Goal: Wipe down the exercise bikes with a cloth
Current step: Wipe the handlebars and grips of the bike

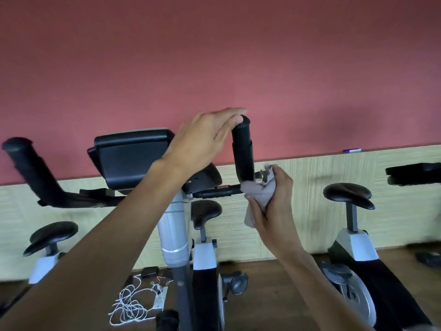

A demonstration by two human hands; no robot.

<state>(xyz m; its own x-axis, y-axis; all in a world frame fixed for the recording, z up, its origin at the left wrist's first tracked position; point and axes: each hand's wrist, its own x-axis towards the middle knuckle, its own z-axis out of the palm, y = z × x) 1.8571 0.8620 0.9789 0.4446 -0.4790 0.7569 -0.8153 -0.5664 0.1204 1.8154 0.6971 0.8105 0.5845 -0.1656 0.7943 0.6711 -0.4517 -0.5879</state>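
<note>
- A person's right hand (272, 206) clamps a bunched grey cloth (256, 199) round the bend of the middle exercise bike's handlebar (242, 149), where the upright black grip meets the crossbar
- Above that grip, the left hand (202, 142) lies with fingers straight over the rounded tip of the upright, thumb touching its side
- Left of the left hand sits the bike's console (130, 156); bare red wall (238, 56) rises beyond the fingertips
- Right of the cloth, a gap of panelled wall separates it from the neighbouring bike's saddle (348, 194)
- Below the grip: steering column (173, 230), tangled white cord (133, 304) on the floor
</note>
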